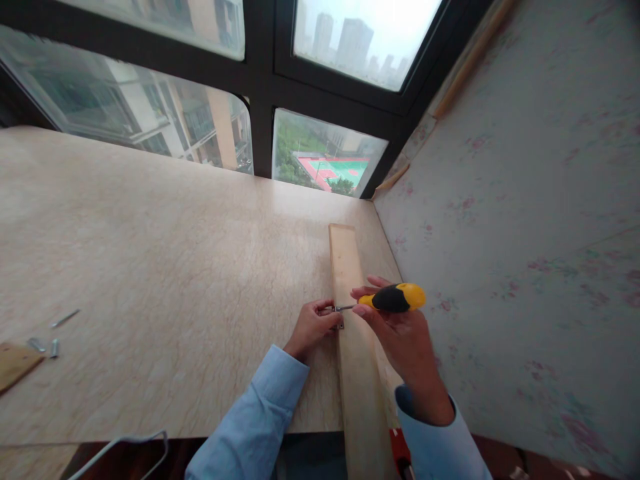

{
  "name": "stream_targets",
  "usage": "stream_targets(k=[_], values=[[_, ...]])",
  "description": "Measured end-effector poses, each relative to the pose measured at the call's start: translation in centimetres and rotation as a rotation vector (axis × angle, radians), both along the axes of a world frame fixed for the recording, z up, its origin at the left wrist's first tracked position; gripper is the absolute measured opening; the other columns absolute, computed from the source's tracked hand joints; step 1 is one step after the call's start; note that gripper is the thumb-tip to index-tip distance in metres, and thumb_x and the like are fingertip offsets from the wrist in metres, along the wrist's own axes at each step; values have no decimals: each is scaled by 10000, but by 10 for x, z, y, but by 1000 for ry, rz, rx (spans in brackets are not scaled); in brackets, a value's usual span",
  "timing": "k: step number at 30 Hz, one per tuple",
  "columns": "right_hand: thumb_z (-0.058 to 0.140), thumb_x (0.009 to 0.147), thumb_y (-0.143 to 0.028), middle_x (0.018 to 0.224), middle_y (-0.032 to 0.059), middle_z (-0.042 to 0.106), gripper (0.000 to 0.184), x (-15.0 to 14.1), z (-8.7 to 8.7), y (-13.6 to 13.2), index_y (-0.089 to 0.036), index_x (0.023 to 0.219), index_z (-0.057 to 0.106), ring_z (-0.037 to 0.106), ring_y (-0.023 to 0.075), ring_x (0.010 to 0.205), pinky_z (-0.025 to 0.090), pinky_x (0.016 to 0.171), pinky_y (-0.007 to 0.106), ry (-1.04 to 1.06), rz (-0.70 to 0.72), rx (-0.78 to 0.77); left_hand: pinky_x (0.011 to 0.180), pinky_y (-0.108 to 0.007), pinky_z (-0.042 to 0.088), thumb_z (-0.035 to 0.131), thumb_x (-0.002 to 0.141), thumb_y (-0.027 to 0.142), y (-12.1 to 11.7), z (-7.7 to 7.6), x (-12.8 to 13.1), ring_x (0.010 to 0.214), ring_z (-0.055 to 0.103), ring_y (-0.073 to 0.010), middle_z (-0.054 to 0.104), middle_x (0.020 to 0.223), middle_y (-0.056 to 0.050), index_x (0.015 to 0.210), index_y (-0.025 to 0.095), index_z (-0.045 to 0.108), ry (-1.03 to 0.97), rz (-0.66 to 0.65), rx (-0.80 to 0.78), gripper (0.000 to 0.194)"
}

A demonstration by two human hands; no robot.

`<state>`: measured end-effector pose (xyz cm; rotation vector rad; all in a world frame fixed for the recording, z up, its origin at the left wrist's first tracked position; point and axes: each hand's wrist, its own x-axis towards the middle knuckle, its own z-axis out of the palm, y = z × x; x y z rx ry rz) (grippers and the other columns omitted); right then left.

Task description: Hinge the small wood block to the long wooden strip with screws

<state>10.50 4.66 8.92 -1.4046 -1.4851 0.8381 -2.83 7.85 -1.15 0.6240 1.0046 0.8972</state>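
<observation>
A long pale wooden board (pixel 357 373) lies on the stone-patterned sill, its near end reaching past the front edge. My left hand (pixel 311 328) is closed at the board's left edge, its fingertips pinching a small metal bracket (pixel 341 325) against the wood. In my right hand (pixel 407 340) is a screwdriver (pixel 393 298) with a yellow and black handle, held almost level above the board. The thin shaft points left, with its tip at the bracket by my left fingertips. Whether a screw sits under the tip is too small to tell.
On the left of the sill (pixel 165 280) lie a thin metal rod (pixel 65 319), small metal pieces (pixel 55 348) and a wooden piece (pixel 17 365). Floral wallpaper (pixel 525 233) rises close on the right; a dark-framed window (pixel 263 87) stands behind. A white cable (pixel 120 440) hangs at the front edge.
</observation>
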Motion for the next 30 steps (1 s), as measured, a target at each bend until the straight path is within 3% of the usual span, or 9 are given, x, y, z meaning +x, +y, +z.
stream_targets(k=[4, 7, 9, 12, 15, 21, 26, 28, 30], values=[[822, 689, -469, 826, 67, 762, 324, 3, -3, 6, -196, 818, 704, 709, 223, 664, 601, 634, 343, -140, -216, 30, 565, -218, 522, 717, 648, 137, -1, 0, 0, 679, 679, -156, 747, 825, -76, 1000, 121, 746, -43, -6, 25, 354], [790, 721, -501, 869, 73, 752, 350, 4, -5, 9, -197, 840, 662, 706, 225, 671, 585, 559, 324, -105, -196, 21, 600, -222, 532, 709, 645, 129, -1, -2, 0, 730, 690, -164, 752, 889, -86, 1005, 124, 751, -78, -16, 44, 362], [720, 802, -502, 1044, 92, 731, 352, 3, -5, 8, -215, 984, 629, 723, 251, 861, 610, 634, 344, 8, -83, 7, 594, -220, 528, 712, 646, 128, -1, -2, 1, 728, 689, -161, 753, 908, -87, 1004, 124, 749, -85, -9, 45, 359], [667, 875, -430, 1299, 95, 631, 463, 0, -1, 3, -280, 1271, 481, 619, 246, 1187, 579, 908, 428, 169, 83, -16, 552, -203, 504, 718, 658, 133, 0, -1, 1, 696, 682, -150, 755, 895, -83, 1000, 125, 746, -61, -1, 35, 343], [646, 902, -377, 1390, 91, 569, 538, 1, 4, -5, -318, 1371, 387, 555, 234, 1276, 516, 1016, 478, 232, 142, -70, 561, -209, 514, 720, 672, 140, 0, 0, 1, 709, 690, -157, 757, 895, -80, 1003, 126, 747, -70, -9, 27, 332], [657, 893, -387, 1269, 71, 663, 433, 4, 13, -10, -297, 1286, 497, 635, 226, 1168, 544, 964, 433, 109, 66, -12, 613, -245, 551, 725, 676, 150, -1, -2, 1, 748, 705, -180, 758, 918, -94, 1024, 115, 742, -121, 7, 29, 351], [835, 644, -549, 842, 28, 692, 524, 0, 13, 1, -214, 979, 611, 660, 208, 698, 568, 661, 366, -249, -296, 155, 596, -228, 538, 721, 682, 158, 0, 0, 0, 728, 700, -168, 756, 877, -92, 1051, 112, 738, -96, -2, 22, 372], [825, 621, -596, 842, 27, 661, 605, -1, 12, 4, -207, 1021, 593, 649, 214, 718, 566, 716, 399, -295, -342, 225, 587, -220, 531, 716, 679, 143, 0, 3, -1, 701, 694, -159, 753, 827, -80, 1015, 114, 748, -79, 0, 17, 339], [772, 713, -570, 1001, 58, 661, 663, -2, 10, 3, -223, 1218, 518, 665, 236, 899, 547, 866, 444, -251, -246, 246, 573, -211, 521, 721, 671, 133, 0, 4, -1, 672, 685, -151, 748, 790, -71, 990, 116, 753, -59, 3, 13, 320]])
